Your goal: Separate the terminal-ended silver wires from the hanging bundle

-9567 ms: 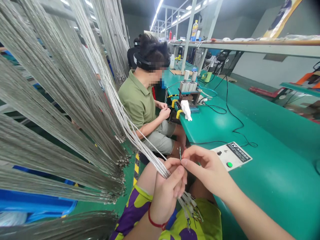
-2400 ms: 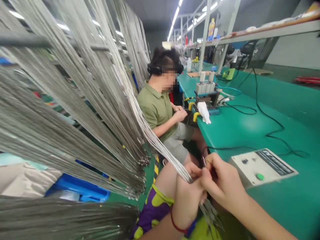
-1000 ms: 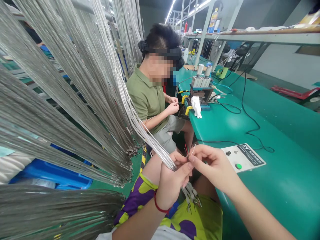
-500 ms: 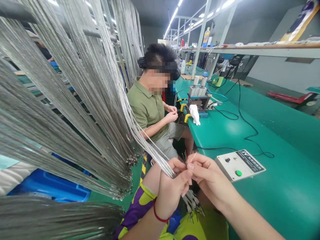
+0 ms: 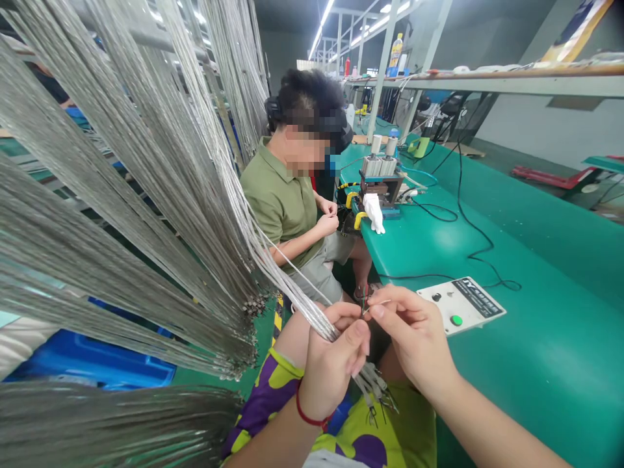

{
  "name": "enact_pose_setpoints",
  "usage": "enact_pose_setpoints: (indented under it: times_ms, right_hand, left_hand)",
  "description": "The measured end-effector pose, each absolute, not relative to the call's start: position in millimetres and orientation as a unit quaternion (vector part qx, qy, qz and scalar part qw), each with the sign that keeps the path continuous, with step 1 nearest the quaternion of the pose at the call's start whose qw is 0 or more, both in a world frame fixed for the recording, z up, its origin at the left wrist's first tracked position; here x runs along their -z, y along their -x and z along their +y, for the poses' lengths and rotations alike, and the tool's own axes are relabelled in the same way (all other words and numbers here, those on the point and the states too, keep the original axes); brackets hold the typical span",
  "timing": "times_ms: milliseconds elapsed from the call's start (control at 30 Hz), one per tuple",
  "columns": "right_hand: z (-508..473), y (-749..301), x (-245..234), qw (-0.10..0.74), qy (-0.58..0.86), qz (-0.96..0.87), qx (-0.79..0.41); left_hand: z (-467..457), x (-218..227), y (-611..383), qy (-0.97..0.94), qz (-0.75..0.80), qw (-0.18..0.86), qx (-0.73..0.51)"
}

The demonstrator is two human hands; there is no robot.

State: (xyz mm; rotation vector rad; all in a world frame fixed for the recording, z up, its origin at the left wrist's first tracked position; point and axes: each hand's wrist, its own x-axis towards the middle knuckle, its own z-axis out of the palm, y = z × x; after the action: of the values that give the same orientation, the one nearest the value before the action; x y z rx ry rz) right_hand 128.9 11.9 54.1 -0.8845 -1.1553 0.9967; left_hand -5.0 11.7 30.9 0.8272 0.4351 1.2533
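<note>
A bundle of braided silver cables (image 5: 312,314) runs down from the upper left into my left hand (image 5: 336,357), which is closed around it. The cable ends (image 5: 374,383) poke out below that hand, with thin dark wires at their tips. Between my left thumb and forefinger stands one cable's fan of fine coloured wires (image 5: 363,305), green and dark ones among them. My right hand (image 5: 409,331) is closed in a pinch beside it, holding a thin white wire (image 5: 380,302). The fingertips of both hands are close together above my lap.
Dense curtains of hanging silver cables (image 5: 160,195) fill the left side. A co-worker (image 5: 292,201) sits ahead, hands together. On the green bench (image 5: 536,325) at right are a control box (image 5: 463,304) with a green button and a small press (image 5: 380,179). A blue bin (image 5: 97,357) lies lower left.
My right hand has moved slightly apart from the left, and the white wire now lies closer to level. The whole view has shifted a little. My left hand still grips the bundle.
</note>
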Motion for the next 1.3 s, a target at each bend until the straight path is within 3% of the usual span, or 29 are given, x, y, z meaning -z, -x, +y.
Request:
enact_pose_setpoints:
  times_ms: [400, 967, 1300]
  right_hand:
    - [21.3, -171.6, -102.1, 0.459, 0.424, -0.511, -0.59]
    - [28.3, -141.2, -64.9, 0.517, 0.357, -0.52, -0.578]
    - [18.6, -139.0, -69.2, 0.518, 0.467, -0.547, -0.464]
  left_hand:
    - [12.6, -28.6, 5.1, -0.363, 0.218, 0.724, -0.545]
    - [12.9, -29.2, 9.0, -0.308, 0.165, 0.781, -0.517]
    - [11.4, -26.6, 5.2, -0.292, 0.201, 0.772, -0.528]
